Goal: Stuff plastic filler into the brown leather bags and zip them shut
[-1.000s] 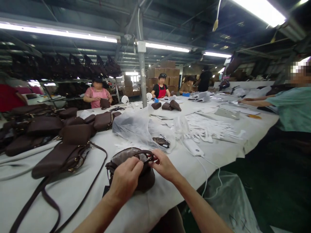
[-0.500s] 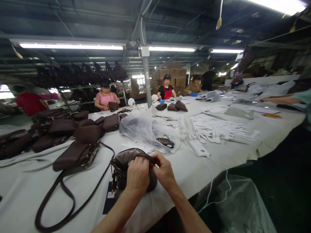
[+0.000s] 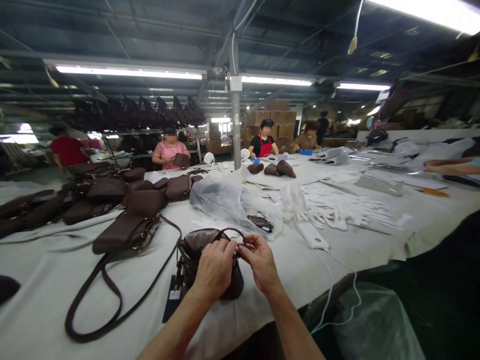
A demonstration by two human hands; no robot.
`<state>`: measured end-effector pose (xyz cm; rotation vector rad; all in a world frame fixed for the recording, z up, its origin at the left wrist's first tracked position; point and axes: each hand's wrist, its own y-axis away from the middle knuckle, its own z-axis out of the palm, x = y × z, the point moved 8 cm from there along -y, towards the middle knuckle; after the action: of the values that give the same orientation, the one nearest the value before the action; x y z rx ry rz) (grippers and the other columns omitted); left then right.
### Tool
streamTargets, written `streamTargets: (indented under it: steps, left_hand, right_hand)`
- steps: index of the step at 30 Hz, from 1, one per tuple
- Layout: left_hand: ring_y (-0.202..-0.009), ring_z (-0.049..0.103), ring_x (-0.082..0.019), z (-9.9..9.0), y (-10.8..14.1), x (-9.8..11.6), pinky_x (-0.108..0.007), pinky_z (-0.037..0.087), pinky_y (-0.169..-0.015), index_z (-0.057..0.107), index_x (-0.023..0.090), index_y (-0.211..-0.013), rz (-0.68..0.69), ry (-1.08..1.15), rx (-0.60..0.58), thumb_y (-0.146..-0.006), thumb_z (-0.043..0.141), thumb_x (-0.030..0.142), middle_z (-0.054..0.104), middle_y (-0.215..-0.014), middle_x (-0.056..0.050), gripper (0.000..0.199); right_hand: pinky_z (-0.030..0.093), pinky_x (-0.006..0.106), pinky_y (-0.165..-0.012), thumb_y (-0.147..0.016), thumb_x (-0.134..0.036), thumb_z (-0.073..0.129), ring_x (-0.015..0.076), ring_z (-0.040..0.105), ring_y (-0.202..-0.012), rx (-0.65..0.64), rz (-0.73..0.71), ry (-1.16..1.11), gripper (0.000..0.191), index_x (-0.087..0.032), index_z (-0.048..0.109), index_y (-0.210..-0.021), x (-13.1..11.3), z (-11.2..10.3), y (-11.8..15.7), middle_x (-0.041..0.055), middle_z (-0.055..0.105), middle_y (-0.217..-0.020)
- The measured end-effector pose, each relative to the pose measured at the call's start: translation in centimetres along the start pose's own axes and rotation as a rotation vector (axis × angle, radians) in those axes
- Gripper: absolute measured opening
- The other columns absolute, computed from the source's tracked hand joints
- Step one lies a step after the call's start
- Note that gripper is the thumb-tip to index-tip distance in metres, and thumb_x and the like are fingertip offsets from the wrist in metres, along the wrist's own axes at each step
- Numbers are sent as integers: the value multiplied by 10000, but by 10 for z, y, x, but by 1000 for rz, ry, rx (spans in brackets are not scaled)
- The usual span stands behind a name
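A small dark brown handbag [image 3: 198, 241] stands on the table right in front of me. My left hand [image 3: 214, 267] lies over its near side, fingers bent and closed at the upper right edge. Fingertips of my right hand [image 3: 261, 261] pinch the end of the bag's strap at that same corner, where a short part of the strap [image 3: 230, 230] arches up. The small piece between my fingertips is mostly hidden. From the bag's left side the long strap [image 3: 90, 336] loops out over the table. A black tag [image 3: 172, 301] hangs beside the bag.
Brown bags [image 3: 127, 227] are piled on the left. Behind the handbag lie a clear plastic bag [image 3: 217, 192] with black tags [image 3: 260, 221], a white fan [image 3: 292, 200] with cables, and white strips [image 3: 337, 202]. Several people work around the table; a co-worker's hands [image 3: 437, 166] show at right.
The strap portion at my hands has risen into a thin arch above the bag. My right hand has shifted slightly to the right. The whole view has swung a little left.
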<state>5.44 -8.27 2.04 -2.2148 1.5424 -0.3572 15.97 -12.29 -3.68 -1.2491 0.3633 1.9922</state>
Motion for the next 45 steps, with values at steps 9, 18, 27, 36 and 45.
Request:
streamTargets:
  steps: [9, 18, 27, 36, 45]
  left_hand:
    - [-804, 561, -204, -4, 22, 14, -350, 434, -706, 600, 194, -1016, 137, -138, 297, -941, 440, 168, 595, -858, -69, 179]
    - [-637, 564, -174, -3, 19, -6, -306, 416, -589, 527, 189, -758, 112, 72, 266, -935, 468, 192, 593, -709, -15, 187]
    - [-614, 595, -190, -10, 17, -7, -314, 456, -609, 531, 179, -766, 87, 63, 162, -864, 467, 69, 625, -687, -25, 161]
    - [-796, 584, -195, -37, 21, -51, -294, 425, -677, 569, 179, -738, -151, 139, 204, -860, 525, 126, 632, -783, -34, 140]
    - [-779, 568, -186, -58, 19, -49, -305, 387, -686, 590, 184, -754, -141, 228, 110, -849, 568, 148, 649, -796, -18, 105]
  right_hand:
    - [540, 266, -661, -576, -308, 848, 134, 609, -717, 43, 38, 38, 426, -221, 540, -857, 4, -3, 11, -39, 598, -764]
    - [486, 417, -955, -582, -211, 801, 257, 584, -1118, -199, -64, 344, 714, -268, 480, -1217, 19, 6, 22, 79, 588, -1232]
    - [526, 337, -714, -665, -275, 649, 222, 621, -787, -132, -226, 772, 359, -217, 508, -990, 32, 27, 10, 39, 667, -851]
    - [473, 237, -569, -698, -292, 695, 137, 545, -614, -138, -306, 807, 247, -205, 534, -864, 28, 21, 26, -47, 583, -682]
    - [371, 225, -524, -707, -266, 697, 114, 436, -562, -332, -289, 861, 182, -200, 540, -770, -9, 16, 25, -54, 499, -630]
